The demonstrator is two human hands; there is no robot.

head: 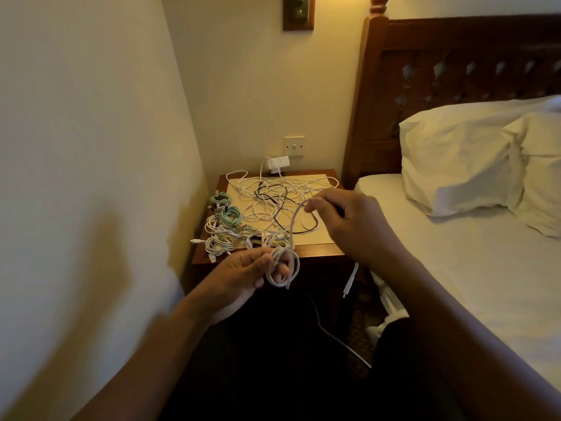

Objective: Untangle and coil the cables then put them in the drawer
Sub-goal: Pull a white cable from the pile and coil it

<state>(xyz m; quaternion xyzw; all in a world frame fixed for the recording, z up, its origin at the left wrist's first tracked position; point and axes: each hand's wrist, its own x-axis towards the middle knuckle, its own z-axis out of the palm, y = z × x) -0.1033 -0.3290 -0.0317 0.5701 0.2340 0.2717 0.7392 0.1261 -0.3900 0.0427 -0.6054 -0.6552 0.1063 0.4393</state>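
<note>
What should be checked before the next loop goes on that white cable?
1. Left hand holds the loops of the white cable: ok.
2. Right hand pinches the same cable higher up: ok.
3. Cable free of the tangle on the nightstand: cannot tell.
4. Finished coils kept at the nightstand's left side: ok.
5. White plug hangs free below the right hand: ok.
6. Drawer open and ready: cannot tell, it is not in view.

two hands [239, 278] [352, 226], two pillows [455, 159] [540, 168], two green coils [220, 199] [233, 215]
</note>
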